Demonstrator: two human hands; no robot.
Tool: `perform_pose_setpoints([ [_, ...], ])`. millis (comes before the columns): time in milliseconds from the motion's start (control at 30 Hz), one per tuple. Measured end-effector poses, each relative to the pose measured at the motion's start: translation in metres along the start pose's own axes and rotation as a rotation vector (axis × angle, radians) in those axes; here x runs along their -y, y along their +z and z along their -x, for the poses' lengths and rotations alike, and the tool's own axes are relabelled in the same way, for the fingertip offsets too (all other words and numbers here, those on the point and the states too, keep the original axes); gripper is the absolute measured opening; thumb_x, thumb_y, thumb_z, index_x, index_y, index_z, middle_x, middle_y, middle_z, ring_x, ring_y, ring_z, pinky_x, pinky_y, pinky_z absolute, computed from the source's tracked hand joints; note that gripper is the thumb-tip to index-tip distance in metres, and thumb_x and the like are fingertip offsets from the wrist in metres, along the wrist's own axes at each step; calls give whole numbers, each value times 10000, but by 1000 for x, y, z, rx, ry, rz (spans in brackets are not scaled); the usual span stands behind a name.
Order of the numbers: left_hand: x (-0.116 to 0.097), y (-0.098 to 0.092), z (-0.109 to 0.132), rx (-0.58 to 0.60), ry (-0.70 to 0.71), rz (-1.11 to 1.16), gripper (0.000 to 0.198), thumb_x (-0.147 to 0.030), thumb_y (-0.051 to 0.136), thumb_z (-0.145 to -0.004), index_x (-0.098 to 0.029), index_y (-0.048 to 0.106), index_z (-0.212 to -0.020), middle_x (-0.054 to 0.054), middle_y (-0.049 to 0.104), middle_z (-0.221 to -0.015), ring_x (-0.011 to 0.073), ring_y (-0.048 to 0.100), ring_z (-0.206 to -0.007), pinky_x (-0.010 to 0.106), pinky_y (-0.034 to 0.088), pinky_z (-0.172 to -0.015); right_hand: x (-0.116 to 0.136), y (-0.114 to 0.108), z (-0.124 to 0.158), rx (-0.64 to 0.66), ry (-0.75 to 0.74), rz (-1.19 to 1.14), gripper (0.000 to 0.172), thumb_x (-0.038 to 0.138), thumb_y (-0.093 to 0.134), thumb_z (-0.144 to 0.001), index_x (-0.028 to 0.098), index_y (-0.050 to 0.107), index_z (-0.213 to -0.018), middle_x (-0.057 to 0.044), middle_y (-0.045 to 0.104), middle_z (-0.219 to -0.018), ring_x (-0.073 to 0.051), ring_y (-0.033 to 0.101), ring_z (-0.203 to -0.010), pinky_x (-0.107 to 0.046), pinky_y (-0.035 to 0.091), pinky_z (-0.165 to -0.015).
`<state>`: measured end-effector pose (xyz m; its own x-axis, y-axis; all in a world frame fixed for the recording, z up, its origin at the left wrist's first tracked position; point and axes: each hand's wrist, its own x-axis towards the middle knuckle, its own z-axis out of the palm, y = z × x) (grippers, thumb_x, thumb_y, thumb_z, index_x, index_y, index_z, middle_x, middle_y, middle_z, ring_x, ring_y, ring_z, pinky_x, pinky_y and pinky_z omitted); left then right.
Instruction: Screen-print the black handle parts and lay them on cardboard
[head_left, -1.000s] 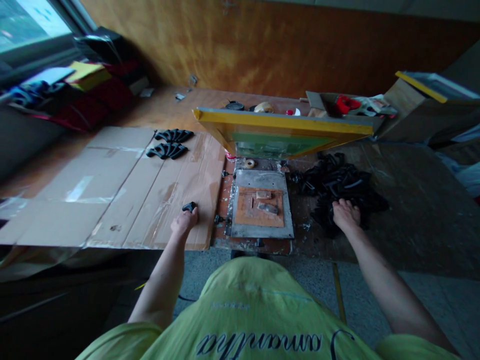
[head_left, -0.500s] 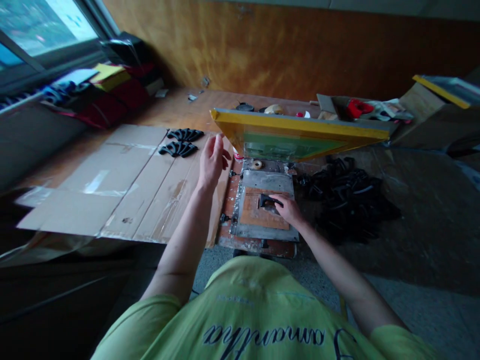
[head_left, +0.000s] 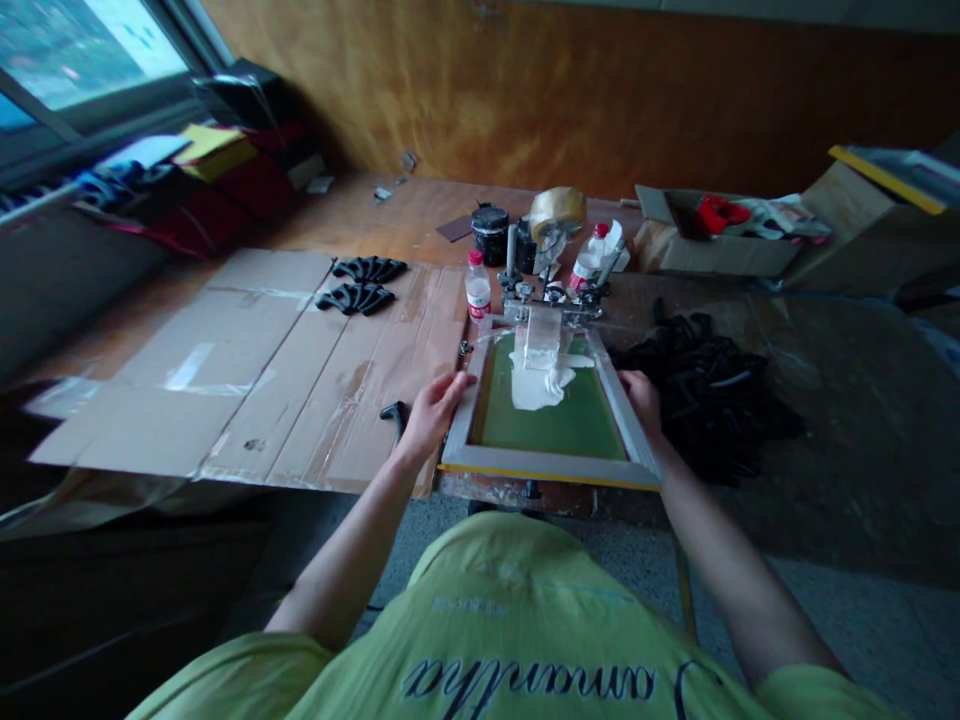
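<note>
The screen printing frame (head_left: 551,470) lies lowered before me, grey-taped with a yellow front edge. White ink (head_left: 536,392) sits on its green mesh (head_left: 555,435), around a pale squeegee-like block (head_left: 542,335) at the far end. My left hand (head_left: 439,408) is closed on the left side of the frame. My right hand (head_left: 641,398) grips the right side, its fingers partly hidden. Beside my left wrist is a black curved handle-like piece (head_left: 391,412), seemingly on the cardboard (head_left: 300,400). The base plate and anything on it are hidden under the frame.
Two rows of black handle-like pieces (head_left: 356,298) lie on the cardboard. A black heap (head_left: 720,395) is at right. Behind the frame stand the metal clamp (head_left: 555,305), bottles (head_left: 478,288), a black tub (head_left: 490,235) and a tape roll (head_left: 557,208). An open box (head_left: 720,245) stands further right.
The raised frame has come down over the base plate. My right hand has let go of the black piece there and moved to the frame's right side; my left hand has come down to its left side.
</note>
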<state>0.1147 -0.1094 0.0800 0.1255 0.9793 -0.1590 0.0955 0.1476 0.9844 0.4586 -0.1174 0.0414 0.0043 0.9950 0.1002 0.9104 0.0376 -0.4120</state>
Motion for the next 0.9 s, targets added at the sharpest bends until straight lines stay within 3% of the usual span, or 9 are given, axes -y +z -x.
perform_pose_setpoints([
  [67,34,2,6,45,-113,-50,626,-585,601,-809,-177,584,-1282,-7,636,-704,106,527,-543,199,360,-478,3,-13,-18,-150,62,-13,416,268,399,-925,161,615,-1264,-147,616,-1143,-275,582,-1015,-414,462,-916],
  [133,62,4,6,31,-146,-171,698,-546,611,-807,-202,486,-1402,-17,638,-709,119,545,-566,207,372,-509,22,-16,-36,-249,-3,-15,462,313,516,-895,147,552,-1325,-167,526,-1290,-275,554,-1102,-419,456,-956],
  [200,82,6,1,-3,-127,-335,680,-506,593,-829,-210,467,-1428,-20,628,-707,124,555,-589,214,373,-540,50,-10,-51,-220,-149,29,553,331,669,-819,165,536,-1329,-157,464,-1363,-295,499,-1189,-433,427,-1004],
  [267,91,7,-3,-9,-107,-452,649,-484,561,-855,-208,465,-1434,-18,621,-711,126,558,-599,220,366,-558,75,2,-58,-118,-228,103,502,302,736,-775,172,588,-1237,-145,531,-1274,-305,493,-1171,-442,417,-994],
  [433,88,7,-6,26,-123,-554,601,-487,506,-890,-188,489,-1411,-3,624,-707,144,565,-608,232,354,-563,86,30,-31,139,-292,140,111,214,642,-839,190,680,-940,-82,664,-895,-238,557,-925,-346,429,-829],
  [567,83,8,-4,36,-141,-559,571,-482,494,-897,-187,513,-1385,11,646,-741,157,585,-645,239,371,-582,69,25,3,235,-568,93,259,52,526,-809,192,708,-928,-70,694,-914,-223,566,-948,-332,382,-825],
  [667,82,8,-3,20,-132,-552,546,-477,504,-894,-184,543,-1353,12,652,-732,157,586,-643,241,377,-586,66,13,3,315,-637,78,229,76,571,-782,213,717,-893,-43,694,-871,-208,577,-899,-315,371,-785],
  [767,84,7,-4,17,-136,-484,541,-480,539,-876,-201,553,-1340,4,655,-717,150,581,-614,237,388,-576,71,13,-6,232,-527,85,117,159,609,-808,214,711,-827,-46,685,-822,-215,573,-866,-319,383,-777],
  [900,87,5,-5,0,-153,-383,564,-476,613,-830,-221,559,-1331,-2,664,-716,146,592,-602,236,418,-577,71,28,6,107,-484,76,262,78,523,-840,196,714,-974,-73,714,-989,-229,574,-970,-343,392,-844],
])
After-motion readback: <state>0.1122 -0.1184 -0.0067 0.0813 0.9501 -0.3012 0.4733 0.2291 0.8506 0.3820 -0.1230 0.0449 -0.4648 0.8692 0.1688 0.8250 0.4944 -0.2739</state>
